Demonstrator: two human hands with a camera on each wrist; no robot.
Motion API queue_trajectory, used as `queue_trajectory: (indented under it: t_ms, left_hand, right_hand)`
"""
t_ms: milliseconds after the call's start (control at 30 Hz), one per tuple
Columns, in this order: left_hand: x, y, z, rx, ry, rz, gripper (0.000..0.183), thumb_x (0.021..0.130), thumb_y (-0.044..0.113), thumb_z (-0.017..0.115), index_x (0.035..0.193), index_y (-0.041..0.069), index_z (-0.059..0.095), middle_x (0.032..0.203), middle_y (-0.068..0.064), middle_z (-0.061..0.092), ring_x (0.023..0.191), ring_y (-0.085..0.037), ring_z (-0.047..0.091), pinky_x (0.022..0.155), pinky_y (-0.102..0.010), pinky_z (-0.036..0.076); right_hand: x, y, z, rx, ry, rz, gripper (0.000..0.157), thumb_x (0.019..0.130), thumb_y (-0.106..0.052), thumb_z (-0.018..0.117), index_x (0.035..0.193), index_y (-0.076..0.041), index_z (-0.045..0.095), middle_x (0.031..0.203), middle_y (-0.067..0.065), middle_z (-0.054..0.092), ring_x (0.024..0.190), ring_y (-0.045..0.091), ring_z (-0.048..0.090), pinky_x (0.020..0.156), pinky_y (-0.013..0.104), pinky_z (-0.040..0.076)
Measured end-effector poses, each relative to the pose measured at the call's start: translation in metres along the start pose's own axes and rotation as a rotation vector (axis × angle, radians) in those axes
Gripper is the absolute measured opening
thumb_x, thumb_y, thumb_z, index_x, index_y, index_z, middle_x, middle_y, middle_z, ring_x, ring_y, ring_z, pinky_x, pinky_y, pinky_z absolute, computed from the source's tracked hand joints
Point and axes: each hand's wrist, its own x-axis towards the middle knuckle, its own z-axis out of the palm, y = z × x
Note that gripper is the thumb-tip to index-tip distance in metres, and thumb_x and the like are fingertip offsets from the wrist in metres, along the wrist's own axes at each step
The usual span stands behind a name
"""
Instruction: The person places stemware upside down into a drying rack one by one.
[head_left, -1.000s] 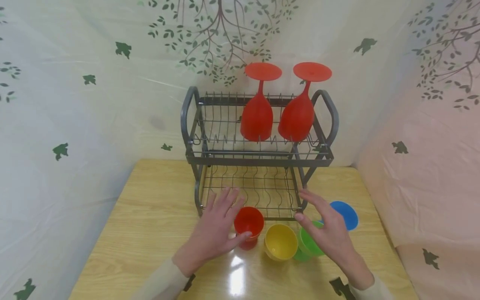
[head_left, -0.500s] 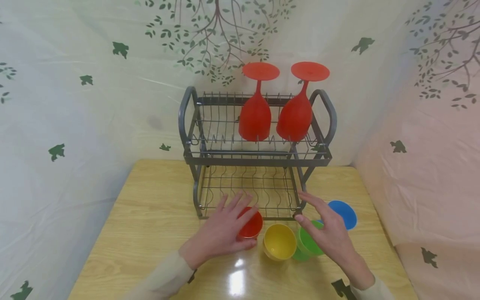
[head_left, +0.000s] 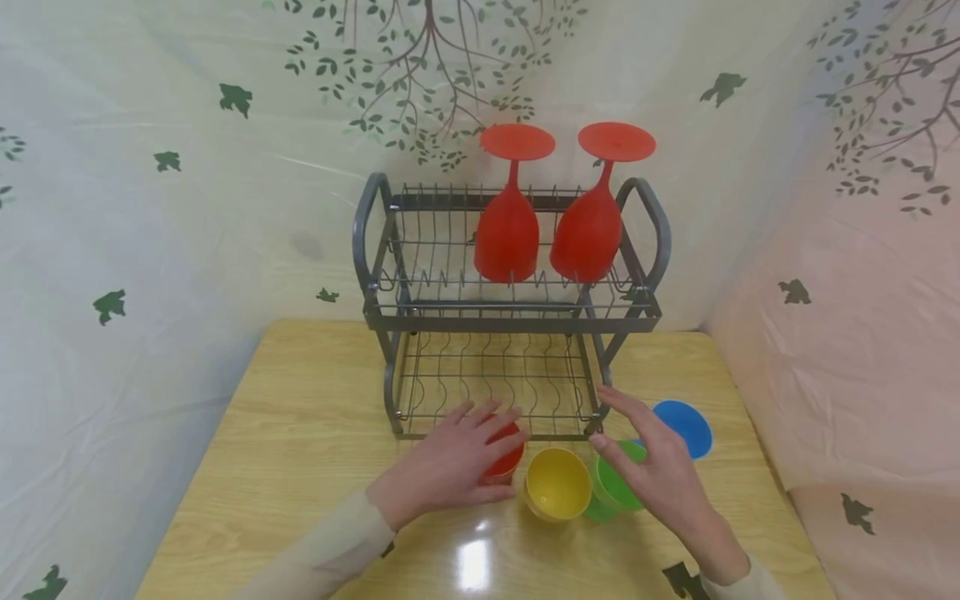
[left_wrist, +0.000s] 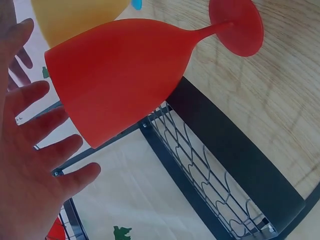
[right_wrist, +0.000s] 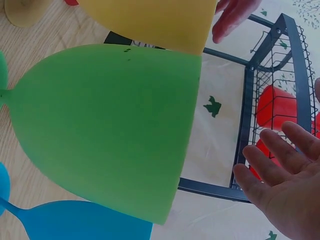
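Note:
An upright red wine goblet (head_left: 510, 457) stands on the table before the dish rack, partly covered in the head view by my left hand (head_left: 453, 462). That hand hovers at its rim with spread fingers. In the left wrist view the goblet's bowl (left_wrist: 125, 80) lies just beyond the fingertips (left_wrist: 87, 172); whether they touch is unclear. My right hand (head_left: 660, 479) is held with fingers extended, above and beside a green goblet (head_left: 611, 486), gripping nothing. Between the hands stands a yellow goblet (head_left: 558, 486). A blue goblet (head_left: 686, 427) is behind the right hand.
A dark two-tier dish rack (head_left: 517, 322) stands behind the goblets. On its upper tier, two red goblets sit upside down, one in the middle (head_left: 507, 237) and one to the right (head_left: 588, 237). Patterned cloth (head_left: 187, 225) hangs behind and beside the wooden table (head_left: 292, 400).
My left hand has moved slightly right and over the red goblet on the table, covering more of it. The right hand has hardly moved. The goblets stay where they were.

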Motion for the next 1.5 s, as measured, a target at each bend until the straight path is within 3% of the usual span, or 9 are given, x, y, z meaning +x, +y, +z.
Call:
queue_trajectory:
  t_ms: [233, 433, 800, 1000, 1233, 1500]
  left_hand:
    - [0.000, 0.000, -0.002, 0.029, -0.027, 0.019, 0.069, 0.100, 0.069, 0.046, 0.156, 0.030, 0.047, 0.167, -0.004, 0.034, 0.152, -0.034, 0.032, 0.119, -0.056, 0.034]
    - [0.000, -0.001, 0.001, 0.042, -0.005, 0.041, 0.055, 0.103, 0.060, 0.050, 0.152, 0.035, 0.053, 0.165, -0.005, 0.038, 0.149, -0.035, 0.039, 0.115, -0.056, 0.041]
    - [-0.005, -0.002, 0.000, 0.025, 0.017, 0.024, 0.045, 0.103, 0.046, 0.059, 0.144, 0.030, 0.061, 0.157, -0.008, 0.048, 0.141, -0.033, 0.048, 0.110, -0.055, 0.046]
    - [-0.012, -0.004, -0.006, -0.024, 0.069, -0.004, 0.043, 0.103, 0.045, 0.059, 0.141, 0.026, 0.062, 0.148, -0.006, 0.054, 0.136, -0.029, 0.050, 0.105, -0.051, 0.050]
    - [-0.023, -0.009, -0.014, -0.082, 0.169, -0.033, 0.041, 0.100, 0.042, 0.065, 0.137, 0.024, 0.067, 0.143, -0.005, 0.059, 0.133, -0.029, 0.054, 0.107, -0.050, 0.050]
    - [-0.035, -0.014, -0.024, -0.116, 0.227, -0.065, 0.041, 0.100, 0.045, 0.065, 0.134, 0.022, 0.068, 0.142, -0.008, 0.061, 0.132, -0.030, 0.055, 0.111, -0.050, 0.046]
  right_hand:
    - [0.001, -0.001, 0.002, -0.002, 0.005, -0.006, 0.057, 0.093, -0.018, 0.078, 0.147, -0.014, 0.058, 0.149, 0.009, 0.058, 0.133, 0.036, 0.056, 0.103, 0.062, 0.047]
    - [0.002, -0.003, 0.004, 0.017, -0.001, -0.002, 0.055, 0.094, -0.017, 0.077, 0.144, -0.008, 0.059, 0.149, 0.010, 0.059, 0.133, 0.038, 0.056, 0.102, 0.063, 0.047]
    - [0.004, -0.008, 0.008, 0.021, 0.020, -0.027, 0.055, 0.093, -0.015, 0.078, 0.144, -0.012, 0.059, 0.147, 0.010, 0.060, 0.130, 0.036, 0.058, 0.101, 0.061, 0.049]
    - [0.006, -0.012, 0.010, 0.023, 0.041, -0.035, 0.054, 0.091, -0.012, 0.079, 0.142, -0.009, 0.061, 0.148, 0.004, 0.060, 0.131, 0.032, 0.059, 0.104, 0.050, 0.048]
    - [0.007, -0.017, 0.012, 0.063, 0.047, -0.028, 0.054, 0.091, -0.010, 0.078, 0.141, -0.005, 0.060, 0.149, 0.009, 0.059, 0.131, 0.035, 0.058, 0.102, 0.062, 0.047]
    - [0.009, -0.021, 0.014, 0.056, 0.061, -0.011, 0.055, 0.091, -0.011, 0.078, 0.143, -0.009, 0.061, 0.149, 0.005, 0.059, 0.132, 0.033, 0.057, 0.104, 0.059, 0.046]
